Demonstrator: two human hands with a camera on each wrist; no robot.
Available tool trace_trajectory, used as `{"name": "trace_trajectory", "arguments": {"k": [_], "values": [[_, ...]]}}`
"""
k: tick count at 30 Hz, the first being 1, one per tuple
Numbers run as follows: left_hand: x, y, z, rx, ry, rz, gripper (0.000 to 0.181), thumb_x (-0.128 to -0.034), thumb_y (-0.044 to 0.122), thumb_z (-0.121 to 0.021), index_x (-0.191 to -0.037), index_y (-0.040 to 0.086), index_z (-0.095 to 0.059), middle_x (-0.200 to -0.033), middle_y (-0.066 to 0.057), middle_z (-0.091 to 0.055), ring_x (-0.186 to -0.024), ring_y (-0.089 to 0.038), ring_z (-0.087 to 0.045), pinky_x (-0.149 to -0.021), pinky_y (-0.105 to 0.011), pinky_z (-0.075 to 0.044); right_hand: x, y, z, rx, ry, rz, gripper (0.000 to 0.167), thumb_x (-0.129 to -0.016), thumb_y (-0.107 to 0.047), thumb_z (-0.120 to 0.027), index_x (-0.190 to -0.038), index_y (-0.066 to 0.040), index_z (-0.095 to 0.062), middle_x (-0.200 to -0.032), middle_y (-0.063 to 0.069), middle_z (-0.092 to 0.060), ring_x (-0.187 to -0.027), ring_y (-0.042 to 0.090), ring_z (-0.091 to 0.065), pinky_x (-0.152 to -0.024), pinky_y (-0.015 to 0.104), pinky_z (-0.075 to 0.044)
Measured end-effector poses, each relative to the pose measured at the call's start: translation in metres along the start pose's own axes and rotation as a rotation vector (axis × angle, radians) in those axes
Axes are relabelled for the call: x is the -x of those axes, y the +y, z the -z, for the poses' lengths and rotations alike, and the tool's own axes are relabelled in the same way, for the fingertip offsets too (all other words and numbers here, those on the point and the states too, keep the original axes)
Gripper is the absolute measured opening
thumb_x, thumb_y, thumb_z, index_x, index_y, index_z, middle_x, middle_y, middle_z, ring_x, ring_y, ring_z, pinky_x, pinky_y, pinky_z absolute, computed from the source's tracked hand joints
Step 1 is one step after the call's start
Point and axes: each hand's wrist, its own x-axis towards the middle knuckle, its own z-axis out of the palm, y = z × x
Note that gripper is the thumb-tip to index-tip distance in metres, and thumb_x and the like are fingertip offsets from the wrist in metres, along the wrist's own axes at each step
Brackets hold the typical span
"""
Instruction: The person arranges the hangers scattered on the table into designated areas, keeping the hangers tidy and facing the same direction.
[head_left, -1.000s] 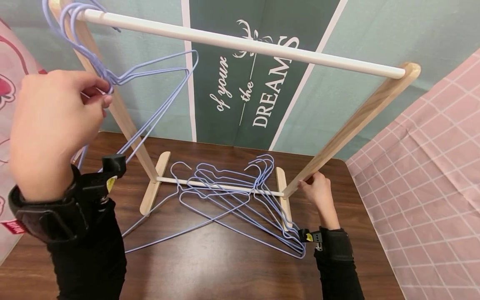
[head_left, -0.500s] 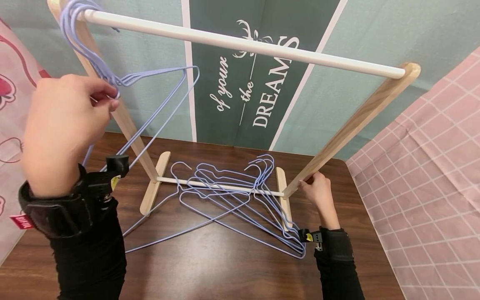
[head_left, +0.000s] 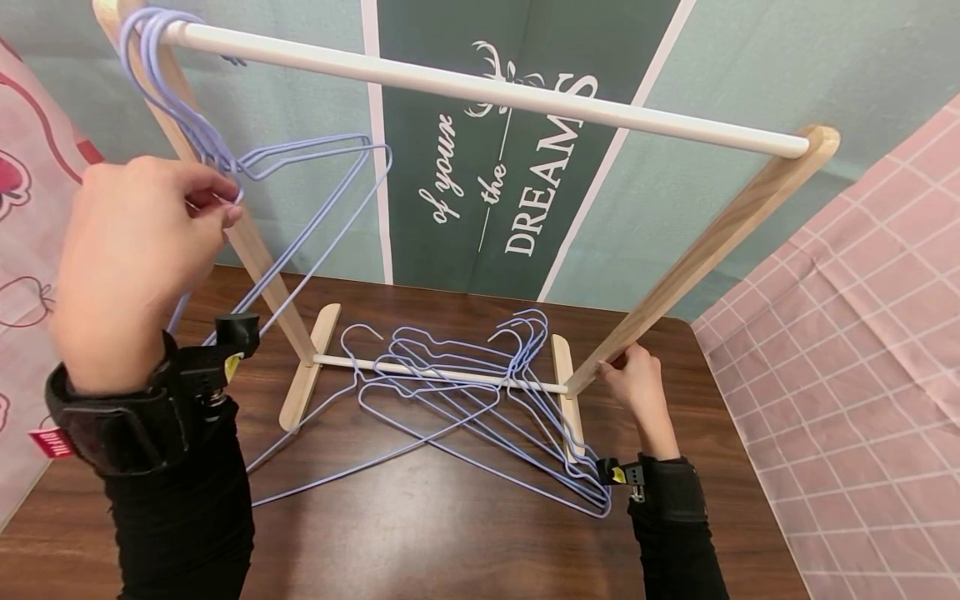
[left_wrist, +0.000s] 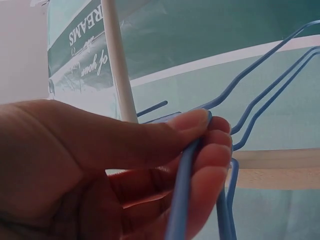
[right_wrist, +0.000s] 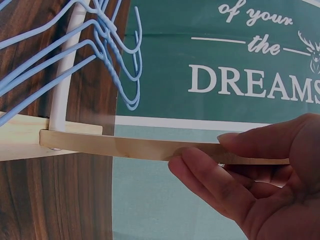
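Several blue hangers [head_left: 300,233] hang by their hooks at the left end of the rack's white top bar [head_left: 480,86]. My left hand [head_left: 138,258] pinches one of them just below its hook, beside the left wooden post. In the left wrist view the thumb and fingers of that hand [left_wrist: 165,155] close round a blue wire [left_wrist: 181,200]. Low on the right wooden post [head_left: 697,258], my right hand [head_left: 633,379] holds the wood; the right wrist view shows its thumb and fingers [right_wrist: 200,170] on either side of the post [right_wrist: 125,146].
More blue hangers [head_left: 427,437] lie overlapping across the rack's lower white bar [head_left: 337,361] and on the brown table [head_left: 390,542]. Wooden feet [head_left: 300,400] stand at both ends. Behind is a green and teal cloth [head_left: 480,250], with a pink grid cloth [head_left: 885,350] at the right.
My left hand has moved right and slightly down, and the hanging hangers have swung and bunched closer to the left post. The right hand has stayed on its post.
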Motion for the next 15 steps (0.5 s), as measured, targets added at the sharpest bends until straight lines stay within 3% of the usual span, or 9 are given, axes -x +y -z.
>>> {"name": "trace_trajectory", "arguments": {"k": [5,15], "values": [[0.0,0.0,0.0,0.019,-0.009,0.036,0.022,-0.0876,0.017,-0.056,-0.104,0.008,-0.068,-0.084,-0.013,-0.066,-0.077,-0.03,-0.052,-0.059,-0.035,-0.031,-0.001,0.0,-0.001,0.009,0.011,0.007,0.019,-0.083,-0.005,-0.059,-0.093,0.011,-0.057,-0.077,0.024,-0.06,-0.064,0.03,-0.058,-0.05,0.03,-0.041],[-0.002,-0.011,-0.006,0.016,0.029,0.013,0.026,-0.0854,0.024,-0.056,-0.105,0.012,-0.068,-0.085,-0.009,-0.068,-0.068,-0.024,-0.052,-0.056,-0.033,-0.029,-0.001,0.001,-0.001,0.007,0.008,0.011,0.019,-0.083,-0.004,-0.059,-0.094,0.012,-0.056,-0.078,0.024,-0.06,-0.063,0.029,-0.057,-0.05,0.03,-0.041]]}}
